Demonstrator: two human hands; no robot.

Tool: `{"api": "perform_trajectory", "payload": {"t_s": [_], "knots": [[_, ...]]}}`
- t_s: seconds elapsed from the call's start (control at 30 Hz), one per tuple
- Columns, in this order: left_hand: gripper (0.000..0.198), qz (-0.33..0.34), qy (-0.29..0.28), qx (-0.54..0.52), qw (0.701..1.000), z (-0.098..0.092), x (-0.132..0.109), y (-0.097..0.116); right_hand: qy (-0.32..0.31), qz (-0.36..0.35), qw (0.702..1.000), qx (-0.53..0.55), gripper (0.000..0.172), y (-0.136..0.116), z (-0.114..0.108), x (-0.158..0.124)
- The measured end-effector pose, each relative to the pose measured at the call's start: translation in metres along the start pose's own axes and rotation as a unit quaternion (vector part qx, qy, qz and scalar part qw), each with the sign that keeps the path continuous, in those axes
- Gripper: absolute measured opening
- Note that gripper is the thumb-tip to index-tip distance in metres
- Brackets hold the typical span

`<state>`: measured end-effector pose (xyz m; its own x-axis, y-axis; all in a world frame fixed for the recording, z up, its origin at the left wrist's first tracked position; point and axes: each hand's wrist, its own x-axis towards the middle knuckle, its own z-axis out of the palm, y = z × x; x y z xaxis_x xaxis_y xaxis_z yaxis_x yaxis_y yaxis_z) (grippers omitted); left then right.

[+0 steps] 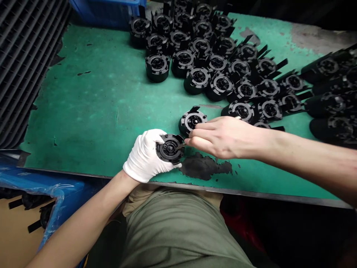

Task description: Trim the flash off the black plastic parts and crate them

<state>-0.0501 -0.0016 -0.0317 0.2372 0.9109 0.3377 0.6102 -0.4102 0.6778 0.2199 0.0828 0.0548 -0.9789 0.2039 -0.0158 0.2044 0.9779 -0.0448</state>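
My left hand (145, 156), in a white glove, is closed around a round black plastic housing (169, 147) near the front edge of the table. The ringed face of that housing is turned up towards me. Bare and closed, my right hand (220, 137) grips a thin metal tool (181, 145), whose tip reaches the housing's face; most of the tool is hidden in the fingers, so its exact kind does not show. Just behind my right fingers stands another black housing (192, 121), partly covered by the hand.
Several similar black housings (157, 67) stand in rows on the green tabletop (92, 93), towards the back and right. Ribbed black trays (30, 56) are at the left. A blue bin (107, 13) sits behind; a blue container (64, 193) with black parts is at lower left.
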Motion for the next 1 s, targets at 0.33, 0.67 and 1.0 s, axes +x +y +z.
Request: {"api": "perform_trajectory", "payload": {"t_s": [0.33, 0.67, 1.0], "knots": [[0.082, 0.004, 0.018, 0.008, 1.000, -0.003, -0.004, 0.005, 0.135, 0.309, 0.931, 0.138, 0.011, -0.080, 0.038, -0.014], [0.081, -0.006, 0.015, 0.002, 1.000, -0.002, -0.006, 0.005, 0.156, 0.317, 0.921, 0.166, 0.004, -0.083, 0.042, -0.006], [0.081, -0.001, 0.010, -0.001, 1.000, -0.002, -0.005, 0.004, 0.113, 0.297, 0.944, 0.085, 0.007, -0.080, 0.038, -0.004]]}}
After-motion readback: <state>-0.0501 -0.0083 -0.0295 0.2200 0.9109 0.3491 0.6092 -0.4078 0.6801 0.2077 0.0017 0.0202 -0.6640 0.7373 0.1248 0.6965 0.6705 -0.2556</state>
